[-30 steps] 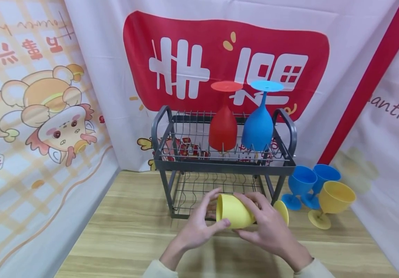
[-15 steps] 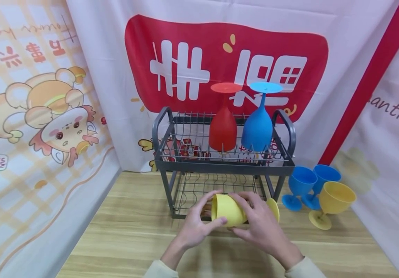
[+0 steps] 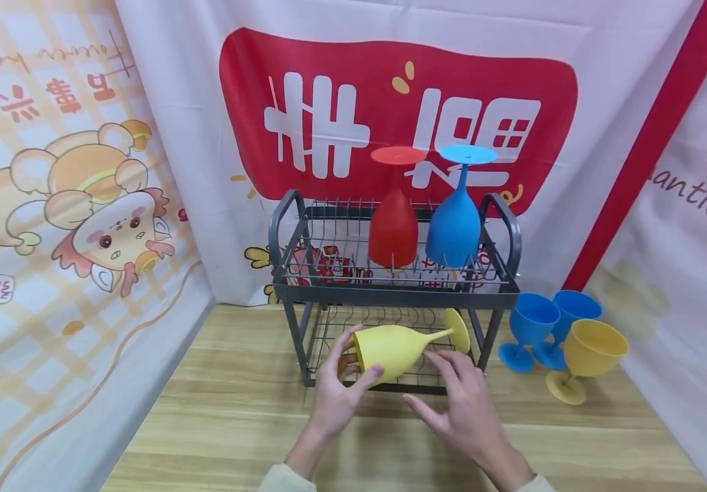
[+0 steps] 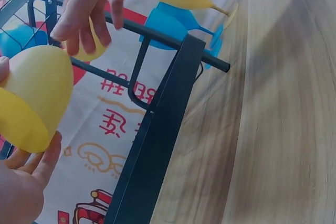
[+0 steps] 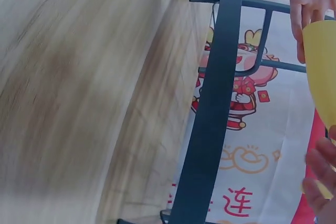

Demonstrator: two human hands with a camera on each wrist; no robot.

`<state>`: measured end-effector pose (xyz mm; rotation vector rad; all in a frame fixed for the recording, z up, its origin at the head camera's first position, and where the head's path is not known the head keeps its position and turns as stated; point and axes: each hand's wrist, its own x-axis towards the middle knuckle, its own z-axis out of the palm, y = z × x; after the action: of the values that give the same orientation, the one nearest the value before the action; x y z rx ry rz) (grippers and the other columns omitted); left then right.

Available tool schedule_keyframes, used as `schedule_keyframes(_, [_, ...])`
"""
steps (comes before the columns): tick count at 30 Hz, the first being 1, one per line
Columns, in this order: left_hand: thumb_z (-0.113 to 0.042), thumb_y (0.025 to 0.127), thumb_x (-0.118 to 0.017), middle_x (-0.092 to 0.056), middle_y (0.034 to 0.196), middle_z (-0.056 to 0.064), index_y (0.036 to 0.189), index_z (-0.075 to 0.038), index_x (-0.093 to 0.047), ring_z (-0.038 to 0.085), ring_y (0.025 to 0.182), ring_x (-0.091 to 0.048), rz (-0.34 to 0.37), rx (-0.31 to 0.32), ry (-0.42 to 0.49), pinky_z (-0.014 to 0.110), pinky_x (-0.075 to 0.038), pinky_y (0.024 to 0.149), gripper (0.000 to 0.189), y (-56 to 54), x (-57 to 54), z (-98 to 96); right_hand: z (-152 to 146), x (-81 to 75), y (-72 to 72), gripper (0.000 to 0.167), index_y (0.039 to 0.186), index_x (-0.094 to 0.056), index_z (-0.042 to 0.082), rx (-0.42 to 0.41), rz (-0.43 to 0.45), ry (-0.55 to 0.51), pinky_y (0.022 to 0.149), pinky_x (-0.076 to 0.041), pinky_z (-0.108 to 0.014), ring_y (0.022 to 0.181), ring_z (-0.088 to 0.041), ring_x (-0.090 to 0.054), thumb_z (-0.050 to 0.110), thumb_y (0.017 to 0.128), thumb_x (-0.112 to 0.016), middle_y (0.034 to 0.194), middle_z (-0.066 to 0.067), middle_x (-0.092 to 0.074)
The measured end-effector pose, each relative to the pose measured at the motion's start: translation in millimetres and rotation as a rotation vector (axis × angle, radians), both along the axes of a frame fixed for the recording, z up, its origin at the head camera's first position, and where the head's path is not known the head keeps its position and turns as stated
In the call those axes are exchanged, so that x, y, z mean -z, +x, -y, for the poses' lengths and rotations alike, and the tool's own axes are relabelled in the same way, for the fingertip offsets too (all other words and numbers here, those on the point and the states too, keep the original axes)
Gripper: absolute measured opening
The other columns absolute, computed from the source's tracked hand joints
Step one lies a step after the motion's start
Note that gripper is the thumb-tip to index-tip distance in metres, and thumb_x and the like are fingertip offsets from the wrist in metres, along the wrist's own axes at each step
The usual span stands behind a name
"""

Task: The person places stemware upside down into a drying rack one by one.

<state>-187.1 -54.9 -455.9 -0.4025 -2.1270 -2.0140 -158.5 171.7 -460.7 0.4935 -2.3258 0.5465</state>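
My left hand point(image 3: 336, 384) grips a yellow goblet point(image 3: 390, 350) by its bowl, thumb on the near side and fingers around the rim end. The goblet lies sideways in the air, mouth to the left, its foot raised toward the back right. It overlaps the lower tier of a dark dish rack point(image 3: 396, 295) in the head view. Just below the stem, my right hand point(image 3: 467, 406) is spread with fingers extended, fingertips close to the bowl's base. The left wrist view shows the goblet's bowl point(image 4: 44, 82) with the left hand's fingers beneath it.
A red goblet point(image 3: 393, 229) and a blue goblet point(image 3: 454, 231) stand upside down on the rack's upper tier. To the right of the rack, two blue goblets point(image 3: 533, 320) and another yellow goblet point(image 3: 593, 350) stand upright on the wooden table point(image 3: 206, 424). Printed cloth hangs behind.
The yellow goblet has moved left, and its foot has swung up and back. My right hand has loosened from around the goblet, its fingers now extended, while the left keeps its grip.
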Motion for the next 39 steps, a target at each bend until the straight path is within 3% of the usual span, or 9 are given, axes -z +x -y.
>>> schedule_keyframes(3, [-0.019, 0.090, -0.085, -0.062, 0.143, 0.009, 0.152, -0.031, -0.051, 0.024, 0.114, -0.068, 0.004, -0.007, 0.014, 0.029, -0.062, 0.095, 0.072, 0.8, 2.8, -3.4, 2, 1.7, 1.1, 0.084, 0.140, -0.065, 0.004, 0.026, 0.142, -0.039, 0.096, -0.057, -0.058, 0.121, -0.034, -0.063, 0.060, 0.081, -0.085, 0.134, -0.016, -0.065])
schedule_keyframes(6, [-0.017, 0.089, -0.085, -0.061, 0.142, 0.012, 0.152, -0.025, -0.049, 0.024, 0.114, -0.068, 0.014, 0.011, 0.024, 0.029, -0.061, 0.096, 0.072, 2.3, 8.1, -5.7, 4, 2.0, 2.5, 0.086, 0.146, -0.060, 0.003, 0.022, 0.283, -0.134, 0.105, -0.053, -0.065, 0.130, -0.037, -0.060, 0.056, 0.084, -0.085, 0.143, -0.016, -0.062])
schedule_keyframes(10, [-0.017, 0.085, -0.088, -0.063, 0.138, 0.012, 0.150, -0.018, -0.050, 0.025, 0.116, -0.067, 0.040, 0.041, 0.013, 0.030, -0.060, 0.101, 0.075, 4.0, 15.6, -6.6, 4, 3.1, 3.5, 0.077, 0.150, -0.056, 0.007, -0.024, 0.384, -0.311, 0.107, -0.054, -0.062, 0.130, -0.032, -0.063, 0.046, 0.089, -0.084, 0.143, -0.009, -0.064])
schedule_keyframes(14, [-0.026, 0.081, -0.092, -0.068, 0.133, 0.007, 0.150, -0.020, -0.052, 0.023, 0.113, -0.066, 0.065, 0.067, -0.087, 0.034, -0.059, 0.097, 0.080, 5.1, 20.9, -7.7, 6, 0.6, 3.0, 0.069, 0.151, -0.054, 0.013, -0.064, 0.408, -0.440, 0.100, -0.060, -0.049, 0.118, -0.021, -0.069, 0.036, 0.092, -0.083, 0.136, -0.002, -0.069])
schedule_keyframes(21, [-0.043, 0.076, -0.095, -0.068, 0.140, 0.005, 0.157, -0.021, -0.047, 0.020, 0.117, -0.067, 0.064, 0.118, -0.244, 0.026, -0.058, 0.093, 0.096, 7.5, 32.8, -17.6, 15, -5.8, 3.3, 0.073, 0.151, -0.053, 0.017, -0.115, 0.459, -0.553, 0.097, -0.061, -0.037, 0.114, -0.017, -0.070, 0.034, 0.088, -0.087, 0.139, -0.002, -0.068])
schedule_keyframes(25, [-0.043, 0.074, -0.097, -0.069, 0.137, 0.005, 0.153, -0.019, -0.049, 0.020, 0.118, -0.069, 0.010, 0.123, -0.265, 0.028, -0.057, 0.096, 0.096, 8.6, 38.1, -23.7, 21, -5.6, 4.8, 0.078, 0.149, -0.056, 0.017, -0.120, 0.459, -0.536, 0.094, -0.060, -0.033, 0.113, -0.017, -0.069, 0.037, 0.082, -0.092, 0.140, -0.001, -0.066])
schedule_keyframes(31, [-0.035, 0.073, -0.097, -0.069, 0.133, 0.000, 0.148, -0.027, -0.050, 0.013, 0.115, -0.067, -0.031, 0.128, -0.265, 0.029, -0.055, 0.098, 0.089, 8.9, 38.7, -27.7, 22, -5.9, 3.8, 0.088, 0.149, -0.057, 0.017, -0.089, 0.484, -0.492, 0.091, -0.059, -0.031, 0.112, -0.016, -0.067, 0.041, 0.074, -0.097, 0.141, -0.002, -0.067])
schedule_keyframes(39, [-0.037, 0.073, -0.097, -0.066, 0.136, -0.005, 0.150, -0.032, -0.049, 0.014, 0.116, -0.064, -0.004, 0.131, -0.266, 0.030, -0.052, 0.101, 0.091, 10.1, 35.4, -23.8, 21, -7.6, 1.0, 0.087, 0.146, -0.060, 0.015, -0.094, 0.499, -0.494, 0.088, -0.061, -0.029, 0.108, -0.016, -0.070, 0.040, 0.073, -0.098, 0.136, -0.004, -0.071])
